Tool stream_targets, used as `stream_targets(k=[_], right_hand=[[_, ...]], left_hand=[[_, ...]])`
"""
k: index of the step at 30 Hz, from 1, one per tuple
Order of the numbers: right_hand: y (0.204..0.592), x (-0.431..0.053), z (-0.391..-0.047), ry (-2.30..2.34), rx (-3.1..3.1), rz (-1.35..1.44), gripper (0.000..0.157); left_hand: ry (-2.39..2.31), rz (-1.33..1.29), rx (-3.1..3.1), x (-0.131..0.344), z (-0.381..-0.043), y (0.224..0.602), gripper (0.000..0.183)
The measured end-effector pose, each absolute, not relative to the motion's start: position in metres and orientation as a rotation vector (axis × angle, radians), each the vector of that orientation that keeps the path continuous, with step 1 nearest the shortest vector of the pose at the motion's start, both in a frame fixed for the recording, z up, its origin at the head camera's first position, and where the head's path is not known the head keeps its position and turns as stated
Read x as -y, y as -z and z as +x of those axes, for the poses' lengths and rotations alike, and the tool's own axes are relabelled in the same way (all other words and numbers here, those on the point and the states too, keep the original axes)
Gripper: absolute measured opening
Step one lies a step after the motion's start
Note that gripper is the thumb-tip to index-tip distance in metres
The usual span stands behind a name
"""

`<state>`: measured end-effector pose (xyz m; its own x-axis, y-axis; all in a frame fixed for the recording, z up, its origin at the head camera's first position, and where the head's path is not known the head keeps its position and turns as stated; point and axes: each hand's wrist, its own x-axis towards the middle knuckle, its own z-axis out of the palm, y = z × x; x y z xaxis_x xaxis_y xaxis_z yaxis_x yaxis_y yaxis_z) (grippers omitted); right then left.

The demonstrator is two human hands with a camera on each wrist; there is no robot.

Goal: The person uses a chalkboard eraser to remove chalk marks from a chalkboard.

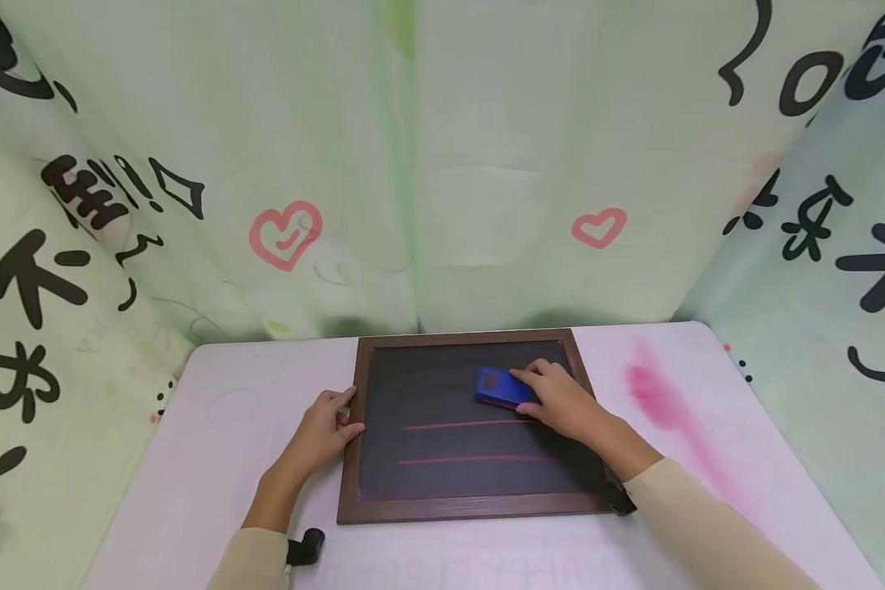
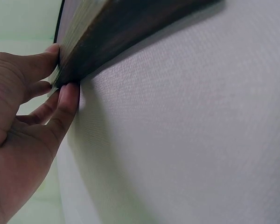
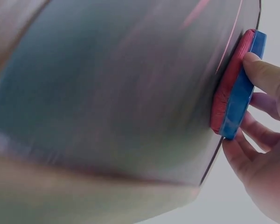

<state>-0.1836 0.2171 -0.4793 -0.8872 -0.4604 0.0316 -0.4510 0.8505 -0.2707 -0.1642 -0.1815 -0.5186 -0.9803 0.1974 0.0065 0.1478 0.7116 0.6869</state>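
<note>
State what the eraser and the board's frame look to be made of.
The eraser's blue shell looks like glossy plastic, smooth with highlights; its red pad seems soft cloth or felt, being creased. The frame is probably dull-finished wood, judging by its streaky brown surface.

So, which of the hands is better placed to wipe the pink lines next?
Probably the right hand: it holds the eraser, close to the pink lines. The left hand grips the left edge of the board.
</note>
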Motion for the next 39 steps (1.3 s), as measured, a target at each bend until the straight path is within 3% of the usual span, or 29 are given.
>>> stream_targets(k=[10,18,39], right_hand=[[0.478,-0.256,-0.182,0.467,-2.998,-0.702,0.055],[0.479,-0.259,-0.181,0.488,-3.004,-0.7,0.055],[0.478,-0.186,-0.203,0.378,-2.922,-0.777,0.057]], left_hand=[[-1.151,0.296,-2.843,0.182,-0.165,0.519,0.065],[-1.15,0.279,-2.832,0.181,-0.165,0.518,0.066],[-1.154,0.264,-2.831,0.18,-0.163,0.515,0.064]])
